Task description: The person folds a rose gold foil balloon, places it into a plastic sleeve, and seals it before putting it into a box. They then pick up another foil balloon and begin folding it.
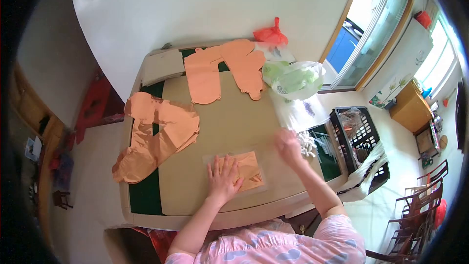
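My left hand (223,179) lies flat, fingers spread, on a folded shiny orange piece (248,168) inside a clear plastic sleeve near the table's front edge. My right hand (288,146) hovers blurred just to the right of that packet, fingers loosely apart, holding nothing I can make out. A crumpled pile of orange foil shapes (156,134) lies at the left of the table. Two flat orange cut-outs (224,71) lie at the far end.
The tan table top (229,117) shows green edges. A white bag with green contents (293,79) and a red bag (270,34) sit far right. A black crate (359,142) stands on the floor right, by small white pieces (308,143).
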### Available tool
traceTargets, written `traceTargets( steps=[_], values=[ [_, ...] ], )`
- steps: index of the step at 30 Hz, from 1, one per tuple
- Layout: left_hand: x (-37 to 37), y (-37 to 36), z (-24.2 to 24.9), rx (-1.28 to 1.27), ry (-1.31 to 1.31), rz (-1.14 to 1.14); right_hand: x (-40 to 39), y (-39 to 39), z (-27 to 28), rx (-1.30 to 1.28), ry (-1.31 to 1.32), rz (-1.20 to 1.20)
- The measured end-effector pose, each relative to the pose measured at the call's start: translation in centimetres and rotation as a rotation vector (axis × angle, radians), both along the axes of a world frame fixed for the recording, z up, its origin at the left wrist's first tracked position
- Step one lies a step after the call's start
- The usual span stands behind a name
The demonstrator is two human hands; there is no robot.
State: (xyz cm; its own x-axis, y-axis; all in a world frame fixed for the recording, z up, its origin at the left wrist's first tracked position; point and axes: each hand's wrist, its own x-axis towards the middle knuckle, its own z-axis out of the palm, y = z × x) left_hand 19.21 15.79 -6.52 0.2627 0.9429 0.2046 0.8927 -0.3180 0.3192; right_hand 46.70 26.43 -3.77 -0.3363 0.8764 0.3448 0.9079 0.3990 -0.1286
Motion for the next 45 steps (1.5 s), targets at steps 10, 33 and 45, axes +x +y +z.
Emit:
traceTargets(
  steps=[10, 33, 45],
  values=[
    [-0.1, -0.2, 0.5, 0.049, 0.036, -0.008, 12.0, 11.8, -1.6, -0.116, 0.359, -0.465],
    [-0.2, -0.2, 0.2, -0.017, 0.019, -0.004, -4.1, 6.4, -0.1, 0.311, -0.043, 0.382],
    [-0.1, -0.2, 0.5, -0.022, 0.004, 0.001, -8.9, 3.2, 1.4, 0.078, 0.265, 0.573]
  ],
)
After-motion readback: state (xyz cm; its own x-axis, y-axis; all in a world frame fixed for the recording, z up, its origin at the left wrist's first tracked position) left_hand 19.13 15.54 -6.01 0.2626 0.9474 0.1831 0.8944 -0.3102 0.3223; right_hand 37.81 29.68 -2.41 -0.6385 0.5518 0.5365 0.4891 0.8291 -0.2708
